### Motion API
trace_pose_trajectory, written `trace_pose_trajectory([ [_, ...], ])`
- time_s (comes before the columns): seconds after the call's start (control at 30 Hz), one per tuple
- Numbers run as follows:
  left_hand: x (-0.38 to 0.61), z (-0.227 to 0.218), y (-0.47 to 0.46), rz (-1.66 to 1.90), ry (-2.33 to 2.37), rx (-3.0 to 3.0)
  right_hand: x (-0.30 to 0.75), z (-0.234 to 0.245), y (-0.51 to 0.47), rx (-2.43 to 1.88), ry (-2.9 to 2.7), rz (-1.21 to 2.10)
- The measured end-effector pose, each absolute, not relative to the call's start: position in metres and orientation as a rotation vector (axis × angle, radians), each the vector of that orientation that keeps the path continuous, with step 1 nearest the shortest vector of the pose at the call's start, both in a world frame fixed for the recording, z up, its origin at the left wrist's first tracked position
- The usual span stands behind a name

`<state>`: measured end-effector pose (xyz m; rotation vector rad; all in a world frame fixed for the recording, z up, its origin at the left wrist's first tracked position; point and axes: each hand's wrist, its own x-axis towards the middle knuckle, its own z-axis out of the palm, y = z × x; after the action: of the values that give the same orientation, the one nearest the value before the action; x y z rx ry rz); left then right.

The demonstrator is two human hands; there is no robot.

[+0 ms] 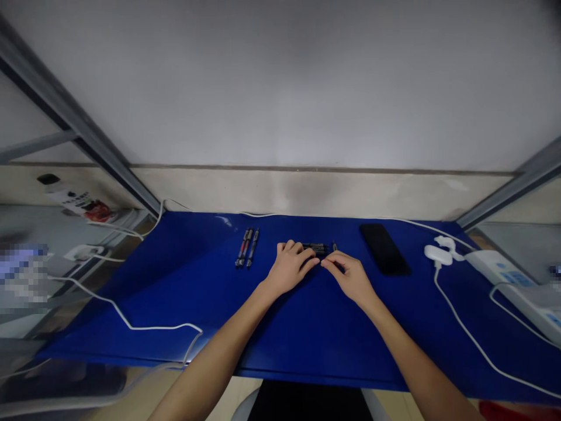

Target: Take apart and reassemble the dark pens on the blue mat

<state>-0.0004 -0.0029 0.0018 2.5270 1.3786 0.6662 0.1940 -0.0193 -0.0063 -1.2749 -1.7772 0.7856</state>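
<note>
L hand (288, 268) at dk pens (316, 248), R hand (351, 280) beside, on blue tbl (315, 339).

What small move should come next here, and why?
Perhaps the right hand should draw the partly hidden dark item toward the pens at the left hand: it sits just apart from them, close to the right hand, while the left hand covers part of the pens.
</note>
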Motion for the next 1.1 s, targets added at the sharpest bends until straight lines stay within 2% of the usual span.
trace_pose_trajectory([
  [0.17, -0.004, -0.002, 0.003, 0.691, 1.426, 2.508, 0.206, -0.014, -0.012, -1.394, -1.725, 0.655],
  [0.33, -0.004, -0.006, 0.005, 0.816, 1.526, 2.422, 0.228, -0.03, 0.0, -1.585, -1.766, 0.262],
  [0.73, -0.002, -0.008, 0.004, 0.87, 1.555, 2.393, 0.232, -0.046, 0.004, -1.738, -1.817, -0.025],
  [0.87, -0.002, -0.009, 0.004, 0.873, 1.571, 2.381, 0.233, -0.035, 0.004, -1.681, -1.659, 0.141],
  [1.0, -0.002, -0.008, 0.005, 0.882, 1.579, 2.354, 0.23, -0.015, 0.001, -1.447, -1.382, 0.631],
  [1.1, -0.002, -0.008, 0.005, 0.884, 1.595, 2.341, 0.227, -0.006, -0.001, -1.347, -1.267, 0.824],
])
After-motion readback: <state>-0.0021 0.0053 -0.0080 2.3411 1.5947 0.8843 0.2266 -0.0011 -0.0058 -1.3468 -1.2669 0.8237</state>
